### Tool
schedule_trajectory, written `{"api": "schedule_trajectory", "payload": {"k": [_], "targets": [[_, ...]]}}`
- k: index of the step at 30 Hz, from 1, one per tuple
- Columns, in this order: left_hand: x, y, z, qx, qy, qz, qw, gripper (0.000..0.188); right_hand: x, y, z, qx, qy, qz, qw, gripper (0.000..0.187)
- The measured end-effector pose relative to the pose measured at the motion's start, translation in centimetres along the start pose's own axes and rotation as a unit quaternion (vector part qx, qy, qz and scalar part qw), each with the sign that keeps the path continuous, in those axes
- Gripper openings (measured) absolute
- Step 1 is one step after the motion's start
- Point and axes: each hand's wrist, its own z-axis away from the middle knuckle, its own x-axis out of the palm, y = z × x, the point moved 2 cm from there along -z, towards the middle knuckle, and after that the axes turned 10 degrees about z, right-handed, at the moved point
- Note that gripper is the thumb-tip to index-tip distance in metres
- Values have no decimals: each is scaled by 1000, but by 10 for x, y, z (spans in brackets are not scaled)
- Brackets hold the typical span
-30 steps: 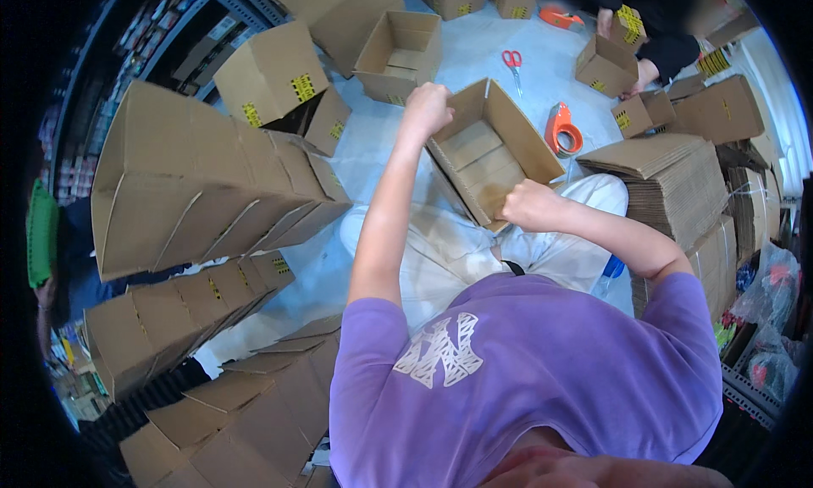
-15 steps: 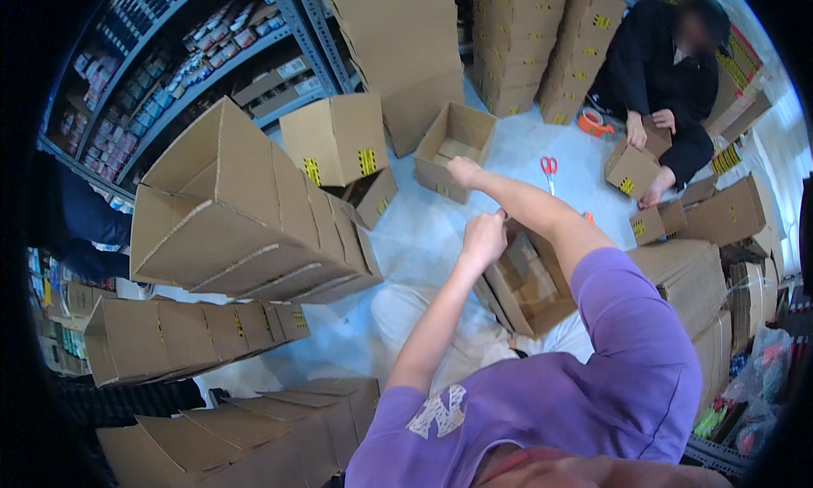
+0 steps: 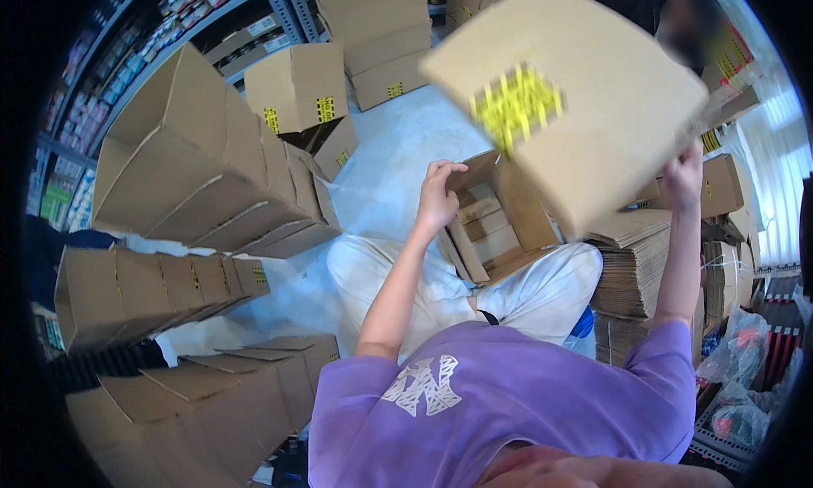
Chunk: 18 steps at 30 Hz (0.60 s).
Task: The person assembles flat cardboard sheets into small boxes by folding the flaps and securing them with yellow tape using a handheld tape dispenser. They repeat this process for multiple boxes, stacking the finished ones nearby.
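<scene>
My right hand (image 3: 683, 176) is closed on the lower right edge of a brown cardboard box (image 3: 610, 90), raised and tilted at the upper right. A yellow-and-black label marks its side, and its outline is smeared by motion. My left hand (image 3: 438, 196) is beside the upper left edge of another cardboard box (image 3: 527, 202), with thumb and forefinger apart and nothing visible between them. That second box stands open-topped in front of my crossed legs, its inside partly in view.
Nested open boxes (image 3: 203, 149) stand in rows on the left, with more (image 3: 229, 386) at the lower left. Flattened cardboard (image 3: 631, 255) is piled on the right, near clear plastic bags (image 3: 737, 344). Another person (image 3: 690, 26) is partly hidden behind the raised box. Stocked shelves (image 3: 161, 43) line the back left.
My right hand has swung from the far middle to the right and now holds a raised box. My left hand has shifted left and its fingers have parted. The view has shifted too.
</scene>
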Motion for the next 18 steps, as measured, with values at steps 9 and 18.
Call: {"api": "schedule_trajectory", "payload": {"k": [9, 18], "targets": [[-9, -24, -17, 45, -56, 49, 996, 42, 27, -17, 58, -98, -261, 208, 938, 40], [-4, -31, -12, 38, -140, 189, 971, 51, 72, -66, 64, -243, -262, 366, 859, 35]]}}
